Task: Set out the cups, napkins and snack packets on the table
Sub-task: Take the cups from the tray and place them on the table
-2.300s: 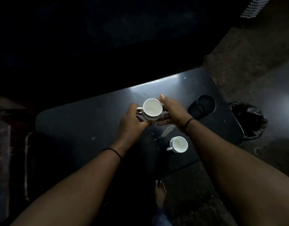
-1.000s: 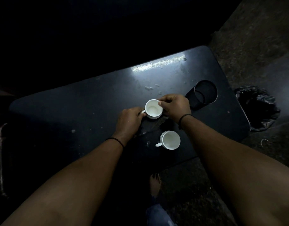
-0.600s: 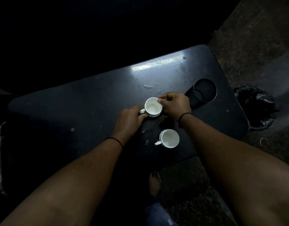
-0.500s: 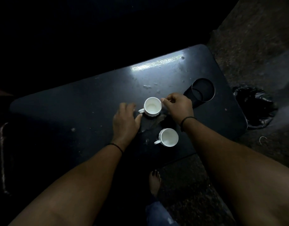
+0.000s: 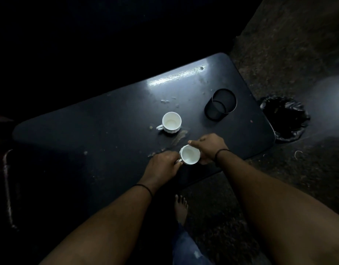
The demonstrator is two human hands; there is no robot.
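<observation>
Two white cups stand on a dark table [image 5: 88, 142]. The far cup [image 5: 171, 122] sits alone near the middle, upright, handle to the left, with no hand on it. The near cup [image 5: 190, 154] is close to the table's front edge, between both hands. My left hand [image 5: 162, 166] pinches its handle from the left. My right hand [image 5: 209, 147] wraps its right side, thumb over the rim. No napkins or snack packets are visible.
A black mesh holder [image 5: 221, 106] stands toward the table's right end. A black bin bag [image 5: 285, 118] sits on the floor past the right edge. A bare foot [image 5: 181, 206] shows below the front edge. Crumbs and smears mark the tabletop. The surroundings are very dark.
Both hands let go of the far cup, which stays on the table. They moved back toward the front edge and closed on the near cup.
</observation>
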